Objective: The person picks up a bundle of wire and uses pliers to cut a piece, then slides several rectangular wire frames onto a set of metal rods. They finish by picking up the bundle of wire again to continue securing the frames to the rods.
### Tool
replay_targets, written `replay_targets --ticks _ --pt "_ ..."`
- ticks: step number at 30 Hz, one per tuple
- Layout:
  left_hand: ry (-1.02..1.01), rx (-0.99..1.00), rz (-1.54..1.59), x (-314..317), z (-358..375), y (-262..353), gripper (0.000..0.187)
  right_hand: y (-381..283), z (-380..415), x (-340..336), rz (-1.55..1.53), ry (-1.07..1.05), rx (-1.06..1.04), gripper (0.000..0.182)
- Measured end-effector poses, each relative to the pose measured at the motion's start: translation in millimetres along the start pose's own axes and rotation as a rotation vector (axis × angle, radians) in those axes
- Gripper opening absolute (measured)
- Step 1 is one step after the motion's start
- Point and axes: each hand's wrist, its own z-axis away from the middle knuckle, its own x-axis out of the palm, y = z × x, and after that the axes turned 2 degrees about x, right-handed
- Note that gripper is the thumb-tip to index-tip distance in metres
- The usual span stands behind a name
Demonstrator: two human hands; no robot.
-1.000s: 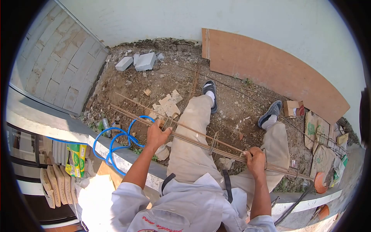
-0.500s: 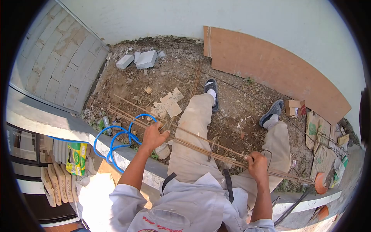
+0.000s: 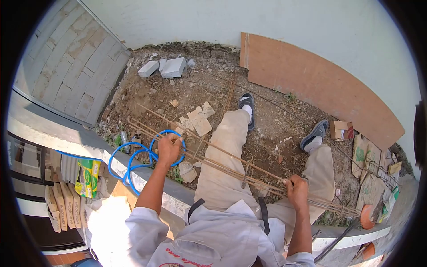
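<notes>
A long, narrow cage of rusty steel rebar (image 3: 222, 167) lies slantwise across my thighs, its rods running from upper left to lower right. My left hand (image 3: 169, 150) is closed around rods near the cage's left part. Just right of it a bent wire stirrup (image 3: 200, 147) crosses the rods. Another stirrup (image 3: 246, 174) sits around them over my lap. Farther right, my right hand (image 3: 296, 190) is closed on the upper rod, near its end; the fingertips are partly hidden. A blue hose (image 3: 129, 165) loops under the rods beside my left hand.
Pale blocks (image 3: 173, 67) and broken tile pieces (image 3: 199, 121) lie on the dirt. A brown board (image 3: 311, 73) leans on the wall. At right are a small carton (image 3: 341, 130) and an orange pot (image 3: 367, 216). Cement bags (image 3: 66, 207) stand at lower left beyond a concrete ledge (image 3: 58, 129).
My left hand has shifted left along the rods, away from the stirrup it was beside. My right hand keeps its hold in about the same place. The view has turned slightly.
</notes>
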Motion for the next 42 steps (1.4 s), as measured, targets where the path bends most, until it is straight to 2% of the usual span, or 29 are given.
replay_targets --ticks 4,11,14,17,20,23,26,29,32,35,38,42 --pt "0.128 -0.023 -0.089 -13.2 -23.6 -23.7 0.02 2.1 -1.8 0.9 -0.014 0.006 0.0 0.018" --pt "0.118 -0.093 -0.111 -18.7 -35.9 -41.1 0.019 6.3 -2.9 2.1 -0.012 0.034 0.008 0.019" --pt "0.307 0.143 -0.258 -8.7 -26.0 -39.5 0.019 6.7 -3.5 2.9 0.003 0.036 0.004 0.02" --pt "0.205 0.24 -0.141 -3.3 -1.0 -4.8 0.019 5.3 -4.2 1.9 0.005 0.047 -0.012 0.02" --pt "-0.009 0.321 -0.087 5.6 32.3 36.1 0.016 7.3 -3.2 3.5 -0.006 0.056 -0.023 0.021" --pt "-0.073 0.345 -0.086 19.6 51.1 46.5 0.016 6.3 -4.4 3.0 -0.012 0.059 -0.023 0.02" --pt "-0.006 0.4 -0.098 29.4 60.1 38.9 0.015 6.6 -2.5 2.5 -0.014 0.068 -0.015 0.02" --pt "0.032 0.399 -0.087 29.9 63.6 32.2 0.015 6.4 -2.1 3.3 -0.024 0.084 -0.026 0.019" --pt "-0.032 0.231 -0.094 25.1 69.6 32.1 0.014 8.2 -3.7 7.1 -0.032 0.114 -0.069 0.017" --pt "-0.064 0.211 -0.052 24.0 76.5 36.0 0.014 8.8 -3.6 6.1 -0.024 0.093 -0.053 0.017" --pt "-0.028 0.562 0.0 30.4 87.5 56.5 0.011 7.3 -2.9 2.9 -0.009 0.052 -0.003 0.019" --pt "-0.238 0.782 0.139 51.0 113.6 114.3 0.012 2.5 -3.7 0.8 0.007 0.062 -0.02 0.021"
